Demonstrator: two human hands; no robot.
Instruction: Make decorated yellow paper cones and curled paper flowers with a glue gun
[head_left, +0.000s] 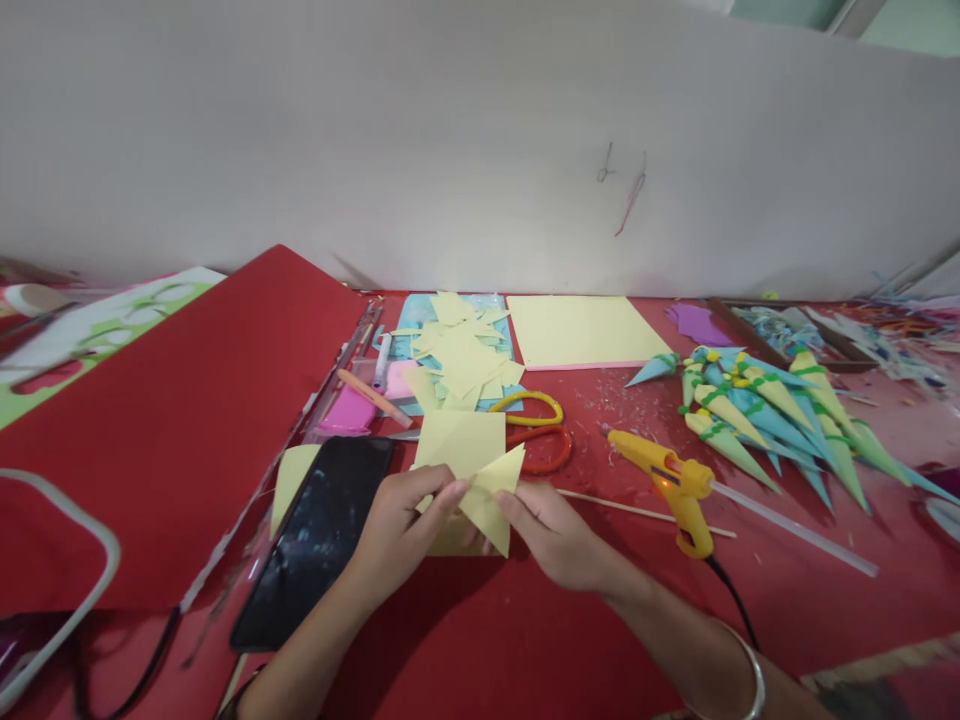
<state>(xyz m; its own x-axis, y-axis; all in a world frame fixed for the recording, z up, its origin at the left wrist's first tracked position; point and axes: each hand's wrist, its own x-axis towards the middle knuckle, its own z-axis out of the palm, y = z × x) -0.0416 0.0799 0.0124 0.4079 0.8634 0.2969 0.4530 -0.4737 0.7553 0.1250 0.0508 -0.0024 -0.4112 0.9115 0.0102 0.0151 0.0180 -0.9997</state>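
Note:
A small folded piece of pale yellow paper [495,488] is held between my two hands. My left hand [409,515] pinches its left corner between thumb and finger. On the right side, my right hand [551,525] grips the paper's edge with thumb and fingers. Beneath them lie square yellow sheets [461,440] on the red table [450,640]. Behind these is a heap of cut yellow pieces [461,350] on a blue packet [409,312]. Scissors with a yellow and a red handle [544,432] lie partly under the squares.
A black phone [319,540] lies left of my hands. To the right are a yellow glue gun [671,485] with its cord, a thin stick [637,510] and several blue and yellow cones [772,410]. A large red sheet [187,430] covers the left side.

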